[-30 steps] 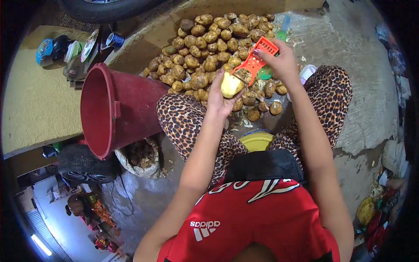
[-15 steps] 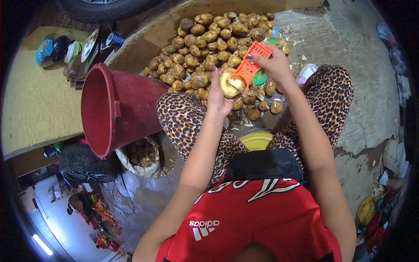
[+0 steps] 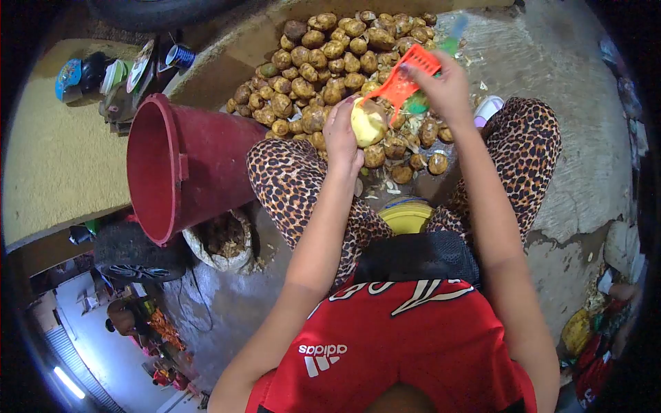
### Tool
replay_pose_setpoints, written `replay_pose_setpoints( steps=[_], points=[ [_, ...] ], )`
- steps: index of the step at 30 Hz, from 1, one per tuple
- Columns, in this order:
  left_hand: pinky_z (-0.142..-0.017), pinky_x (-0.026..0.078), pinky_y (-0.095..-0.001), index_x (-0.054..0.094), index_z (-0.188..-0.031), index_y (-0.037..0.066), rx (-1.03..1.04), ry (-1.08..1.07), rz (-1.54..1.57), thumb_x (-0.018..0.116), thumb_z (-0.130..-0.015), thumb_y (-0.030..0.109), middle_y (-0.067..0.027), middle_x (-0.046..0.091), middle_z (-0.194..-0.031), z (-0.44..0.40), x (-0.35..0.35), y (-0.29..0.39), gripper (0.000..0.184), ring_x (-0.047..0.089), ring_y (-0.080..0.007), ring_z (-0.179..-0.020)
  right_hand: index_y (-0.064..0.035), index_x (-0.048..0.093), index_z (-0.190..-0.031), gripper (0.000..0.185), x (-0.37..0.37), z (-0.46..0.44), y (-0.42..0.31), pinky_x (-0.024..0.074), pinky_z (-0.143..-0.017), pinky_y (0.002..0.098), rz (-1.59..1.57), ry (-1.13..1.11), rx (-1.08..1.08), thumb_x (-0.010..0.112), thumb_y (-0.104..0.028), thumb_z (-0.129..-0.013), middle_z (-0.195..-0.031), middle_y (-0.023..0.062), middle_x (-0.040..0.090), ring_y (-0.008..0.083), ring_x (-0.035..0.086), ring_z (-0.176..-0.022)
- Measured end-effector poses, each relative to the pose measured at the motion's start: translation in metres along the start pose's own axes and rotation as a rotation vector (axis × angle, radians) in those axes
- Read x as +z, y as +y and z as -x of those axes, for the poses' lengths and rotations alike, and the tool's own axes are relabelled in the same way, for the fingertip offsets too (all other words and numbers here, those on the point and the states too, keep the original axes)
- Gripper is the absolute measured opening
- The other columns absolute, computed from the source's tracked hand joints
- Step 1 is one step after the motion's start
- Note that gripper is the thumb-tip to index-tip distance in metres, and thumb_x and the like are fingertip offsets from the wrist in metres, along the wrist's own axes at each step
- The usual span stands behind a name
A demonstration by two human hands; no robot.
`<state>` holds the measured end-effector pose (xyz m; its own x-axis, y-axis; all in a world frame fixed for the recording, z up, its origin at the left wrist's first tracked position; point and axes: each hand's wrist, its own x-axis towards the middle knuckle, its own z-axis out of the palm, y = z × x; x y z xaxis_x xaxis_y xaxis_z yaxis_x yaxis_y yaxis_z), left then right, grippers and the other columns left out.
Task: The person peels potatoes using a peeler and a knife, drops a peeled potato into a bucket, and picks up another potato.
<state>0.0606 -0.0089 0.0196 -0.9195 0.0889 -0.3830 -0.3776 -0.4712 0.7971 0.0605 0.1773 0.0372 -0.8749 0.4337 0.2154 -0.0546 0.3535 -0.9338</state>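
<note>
Peeled potato in the left hand, orange peeler in the right

The left hand grips a pale, mostly peeled potato from its left side, above the near edge of a large heap of brown potatoes. The right hand is closed on the upper end of an orange peeler, whose lower end is at the potato's far right edge; whether the blade touches cannot be told. A green object lies partly hidden behind the peeler. The heap spreads over the floor, with peel scraps at its near right side. To the left, a red bucket lies tilted, its mouth facing left, near an open sack. A yellow container sits between the person's legs.
</note>
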Motion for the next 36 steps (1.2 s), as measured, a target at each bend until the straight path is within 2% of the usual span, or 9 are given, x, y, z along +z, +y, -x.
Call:
replay_pose_setpoints(
  steps=[2,5,8,13,18,23,27,30,36],
  points=[
    [-0.071,0.048,-0.0267,0.055,-0.099,-0.002,-0.036,0.048,-0.008,0.049,-0.085,0.015,-0.0087,0.059,-0.09,0.004,0.0,0.003,0.023,0.058,-0.0157,-0.08,-0.0011,0.06,-0.086,0.029,-0.023,-0.014,-0.002,0.0456,-0.059,0.0288,0.193,0.223,-0.096,0.068,-0.025,-0.071,-0.069,0.0093,0.062,0.0148,0.058,-0.061],
    [-0.071,0.048,-0.0265,0.055,-0.099,0.001,-0.078,0.031,0.008,0.051,-0.085,0.019,-0.007,0.059,-0.09,0.0,-0.011,-0.005,0.023,0.058,-0.0153,-0.08,-0.0009,0.059,-0.084,0.028,-0.04,-0.029,0.009,0.0449,-0.057,0.0284,0.064,0.209,-0.064,0.067,-0.025,-0.073,-0.067,0.0089,0.061,0.0144,0.057,-0.059],
    [-0.07,0.048,-0.0276,0.053,-0.102,0.004,-0.096,0.022,0.043,0.052,-0.086,0.024,-0.0059,0.059,-0.09,-0.009,-0.011,-0.009,0.026,0.059,-0.0154,-0.08,-0.0007,0.059,-0.083,0.025,-0.035,-0.019,0.002,0.0443,-0.056,0.0266,0.127,0.143,-0.085,0.067,-0.022,-0.074,-0.067,0.007,0.061,0.0123,0.056,-0.059],
    [-0.068,0.05,-0.0331,0.048,-0.104,0.009,-0.193,0.038,0.139,0.053,-0.086,0.033,-0.005,0.058,-0.09,0.005,-0.002,0.002,0.031,0.059,-0.0166,-0.082,-0.0027,0.059,-0.081,0.024,-0.004,0.002,-0.001,0.0433,-0.057,0.0229,-0.396,-0.034,0.219,0.071,-0.021,-0.071,-0.066,0.0018,0.059,0.0078,0.053,-0.061],
    [-0.067,0.051,-0.0362,0.049,-0.1,0.01,-0.163,0.111,0.215,0.054,-0.084,0.036,-0.0044,0.058,-0.089,0.003,-0.003,0.002,0.03,0.059,-0.0174,-0.081,-0.002,0.059,-0.087,0.027,0.022,0.035,-0.012,0.0454,-0.062,0.024,-0.166,-0.147,0.143,0.071,-0.021,-0.071,-0.074,0.0037,0.062,0.0091,0.056,-0.066],
    [-0.069,0.05,-0.0335,0.051,-0.094,0.009,-0.129,0.073,0.31,0.055,-0.084,0.029,-0.0042,0.058,-0.087,-0.001,-0.005,0.001,0.023,0.059,-0.0173,-0.078,-0.0014,0.059,-0.09,0.028,0.019,0.032,-0.026,0.046,-0.062,0.0241,-0.004,-0.181,0.008,0.07,-0.02,-0.072,-0.074,0.0039,0.063,0.0087,0.057,-0.068],
    [-0.07,0.049,-0.0319,0.052,-0.091,0.007,-0.084,0.036,0.284,0.056,-0.082,0.022,-0.0043,0.057,-0.085,-0.003,0.004,0.004,0.019,0.058,-0.0164,-0.078,-0.0001,0.06,-0.088,0.021,0.01,0.02,-0.024,0.0474,-0.062,0.0229,-0.166,-0.174,0.018,0.068,-0.014,-0.074,-0.077,0.004,0.063,0.0075,0.058,-0.069],
    [-0.068,0.051,-0.0322,0.052,-0.089,0.008,-0.07,0.011,0.259,0.056,-0.081,0.024,-0.0052,0.059,-0.083,-0.006,0.005,0.004,0.018,0.06,-0.0181,-0.075,-0.0007,0.062,-0.088,0.03,0.01,0.015,-0.023,0.0473,-0.063,0.0255,-0.18,-0.144,-0.021,0.071,-0.023,-0.07,-0.072,0.0061,0.064,0.011,0.06,-0.066],
    [-0.066,0.051,-0.0291,0.054,-0.093,0.006,-0.053,0.064,0.259,0.059,-0.08,0.024,-0.0052,0.06,-0.084,-0.006,-0.012,0.014,0.023,0.06,-0.0172,-0.075,-0.0007,0.062,-0.086,0.029,-0.047,-0.036,0.024,0.0462,-0.06,0.0256,-0.111,0.259,-0.009,0.07,-0.024,-0.072,-0.069,0.0065,0.063,0.0115,0.058,-0.063]
  ],
)
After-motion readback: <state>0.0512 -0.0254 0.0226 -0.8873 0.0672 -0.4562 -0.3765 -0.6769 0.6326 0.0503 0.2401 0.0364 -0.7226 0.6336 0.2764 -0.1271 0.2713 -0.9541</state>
